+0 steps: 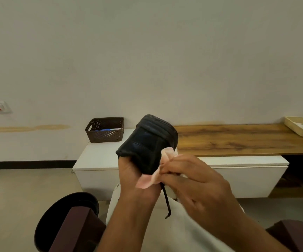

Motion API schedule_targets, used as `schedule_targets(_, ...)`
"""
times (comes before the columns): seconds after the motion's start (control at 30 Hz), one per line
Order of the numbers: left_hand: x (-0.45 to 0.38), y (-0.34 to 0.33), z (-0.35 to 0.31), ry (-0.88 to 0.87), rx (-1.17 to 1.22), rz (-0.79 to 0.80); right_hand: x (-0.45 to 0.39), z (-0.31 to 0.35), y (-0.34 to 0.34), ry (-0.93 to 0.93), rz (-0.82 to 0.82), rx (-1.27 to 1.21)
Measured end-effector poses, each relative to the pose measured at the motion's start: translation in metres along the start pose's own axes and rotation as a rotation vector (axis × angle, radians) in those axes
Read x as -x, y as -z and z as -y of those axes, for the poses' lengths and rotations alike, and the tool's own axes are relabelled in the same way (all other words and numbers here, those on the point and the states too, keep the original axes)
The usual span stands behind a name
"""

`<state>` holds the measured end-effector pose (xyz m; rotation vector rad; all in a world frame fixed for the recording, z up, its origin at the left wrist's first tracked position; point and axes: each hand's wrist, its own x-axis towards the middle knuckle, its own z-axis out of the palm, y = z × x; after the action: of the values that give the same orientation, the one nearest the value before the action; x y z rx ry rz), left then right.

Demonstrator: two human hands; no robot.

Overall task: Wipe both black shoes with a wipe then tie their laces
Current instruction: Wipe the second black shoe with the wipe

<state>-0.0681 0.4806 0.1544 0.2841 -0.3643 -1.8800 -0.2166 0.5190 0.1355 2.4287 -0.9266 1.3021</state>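
I hold one black shoe [148, 142] up in front of me, its sole end pointing away and up. My left hand [134, 177] is pushed into the shoe's opening and carries it from inside. My right hand [192, 177] pinches a pale pink wipe [154, 173] and presses it against the shoe's right side. A black lace [167, 202] hangs loose below the shoe. The second shoe is out of sight.
A dark perforated basket [105, 129] stands on a low white cabinet [92, 160] by the wall. A wooden shelf [237, 139] runs to the right with a cream tray [301, 129] on it. A black round bin [63, 215] and dark red chair arms [74, 231] sit near my lap.
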Motion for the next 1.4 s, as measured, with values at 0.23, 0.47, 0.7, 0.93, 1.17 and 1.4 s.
schedule_targets(0.23, -0.004, -0.004, 0.004, 0.002, 0.224, -0.012, -0.020, -0.009, -0.001, -0.125, -0.273, -0.018)
schedule_targets(0.47, -0.006, 0.009, -0.011, 0.041, 0.152, 0.061, -0.010, 0.010, -0.015, 0.008, -0.077, -0.052)
schedule_targets(0.7, -0.009, 0.007, -0.004, 0.046, 0.212, 0.059, -0.017, -0.015, -0.009, -0.102, -0.224, 0.008)
schedule_targets(0.93, -0.007, 0.014, -0.014, 0.062, 0.107, 0.156, 0.000, 0.012, -0.023, -0.021, -0.109, -0.082)
schedule_targets(1.17, -0.012, 0.005, -0.011, -0.018, 0.245, 0.093, 0.007, -0.025, -0.002, -0.295, -0.220, -0.023)
schedule_targets(1.4, -0.008, 0.008, -0.004, 0.107, 0.400, 0.133, -0.059, -0.022, -0.006, -0.144, -0.298, -0.028)
